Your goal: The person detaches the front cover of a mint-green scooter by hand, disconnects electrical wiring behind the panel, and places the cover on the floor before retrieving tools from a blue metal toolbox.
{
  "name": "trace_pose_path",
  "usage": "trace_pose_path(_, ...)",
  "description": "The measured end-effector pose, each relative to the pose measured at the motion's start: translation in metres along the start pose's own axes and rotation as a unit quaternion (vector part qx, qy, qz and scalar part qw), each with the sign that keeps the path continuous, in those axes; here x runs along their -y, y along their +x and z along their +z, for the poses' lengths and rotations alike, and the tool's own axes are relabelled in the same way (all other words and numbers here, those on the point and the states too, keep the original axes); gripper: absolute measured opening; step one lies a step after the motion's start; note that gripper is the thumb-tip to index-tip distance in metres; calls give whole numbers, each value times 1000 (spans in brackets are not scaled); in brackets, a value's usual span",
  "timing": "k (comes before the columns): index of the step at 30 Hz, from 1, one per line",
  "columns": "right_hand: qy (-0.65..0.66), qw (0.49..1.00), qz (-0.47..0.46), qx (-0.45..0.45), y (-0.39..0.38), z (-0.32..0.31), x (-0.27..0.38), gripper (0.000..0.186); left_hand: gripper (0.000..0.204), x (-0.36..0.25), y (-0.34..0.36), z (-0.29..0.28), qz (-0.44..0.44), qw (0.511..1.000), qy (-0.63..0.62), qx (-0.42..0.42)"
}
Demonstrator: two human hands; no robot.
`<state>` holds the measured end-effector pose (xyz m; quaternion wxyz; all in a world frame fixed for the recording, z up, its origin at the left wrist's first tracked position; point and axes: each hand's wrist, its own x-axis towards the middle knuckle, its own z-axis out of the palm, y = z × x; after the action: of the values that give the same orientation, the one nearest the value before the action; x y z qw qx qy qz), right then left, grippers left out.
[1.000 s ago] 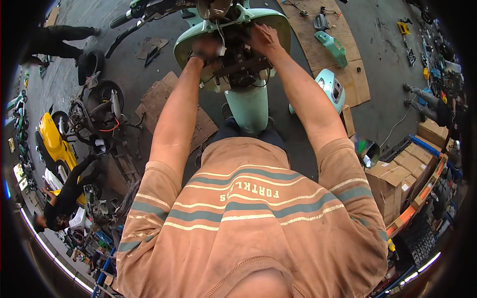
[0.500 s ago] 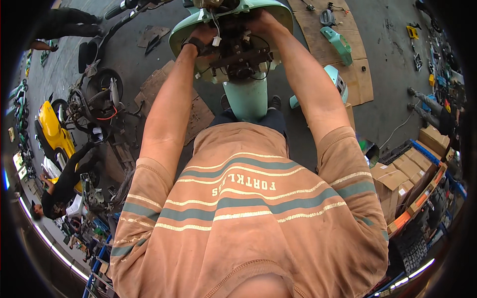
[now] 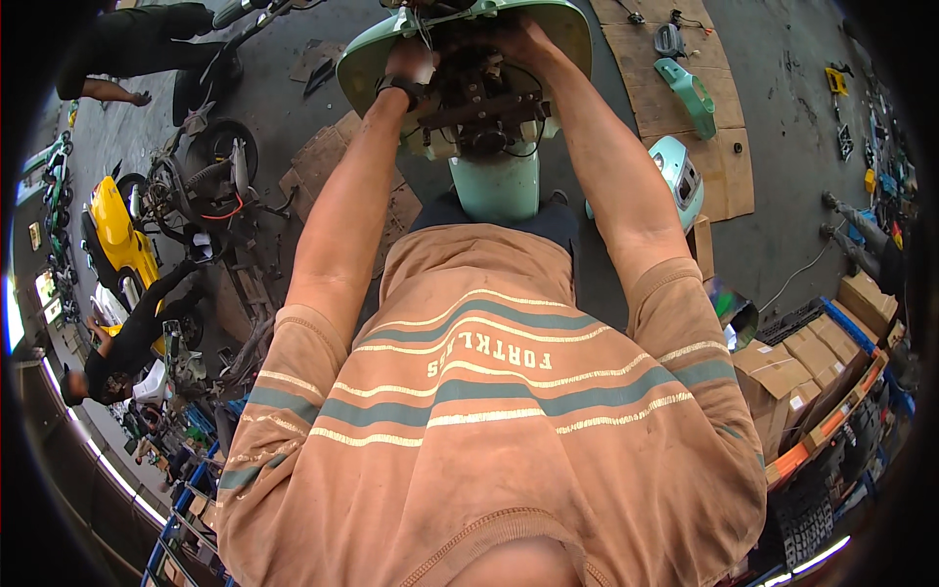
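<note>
Between my arms stands a scooter with a mint-green front shell (image 3: 367, 67), seen from above. A mint-green front fender (image 3: 496, 186) points toward my legs. Inside the shell, a dark metal bracket and wiring (image 3: 479, 112) are exposed. My left hand (image 3: 411, 65), with a dark band at its wrist, reaches into the shell's left side beside a thin hanging wire. My right hand (image 3: 525, 44) reaches in at the right, close to the dark parts. The fingers of both hands are hidden or in shadow, so I cannot tell what they hold.
At the right, cardboard (image 3: 724, 176) on the floor bears a mint-green frame-shaped panel (image 3: 691, 96); another mint panel (image 3: 677, 176) lies nearer. Cartons (image 3: 768, 377) stand lower right. To the left are a stripped motorcycle (image 3: 220, 181), a yellow one (image 3: 119, 230) and people in dark clothes.
The view has shifted a little, so the surroundings sit farther right. My left hand has moved up and inward, over where the white connector hung. The person at upper left has moved closer.
</note>
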<state>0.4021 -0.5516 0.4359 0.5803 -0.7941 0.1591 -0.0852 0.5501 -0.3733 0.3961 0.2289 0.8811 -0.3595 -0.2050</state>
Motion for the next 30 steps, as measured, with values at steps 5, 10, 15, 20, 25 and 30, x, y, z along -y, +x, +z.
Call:
trace_pose_path(5,-30,999,-18,0,-4,16,-36,55,50,-23,-20,8,-23,997,-57,-52)
trace_pose_path(10,-39,986,-157,-51,21,28,-51,46,53,-20,-18,1,21,992,-46,-116)
trace_pose_path(15,20,996,-62,-60,20,35,-59,45,54,-34,-28,-12,-46,995,-17,-92)
trace_pose_path(20,-4,995,-71,-73,21,23,-47,49,59,-32,-23,-13,59,992,10,-108)
trace_pose_path(25,3,996,-84,-11,3,26,-11,60,55,-4,-2,-5,32,998,36,-37)
trace_pose_path(30,-96,984,-63,-138,-20,38,5,75,62,-28,-20,21,-31,958,-76,-275)
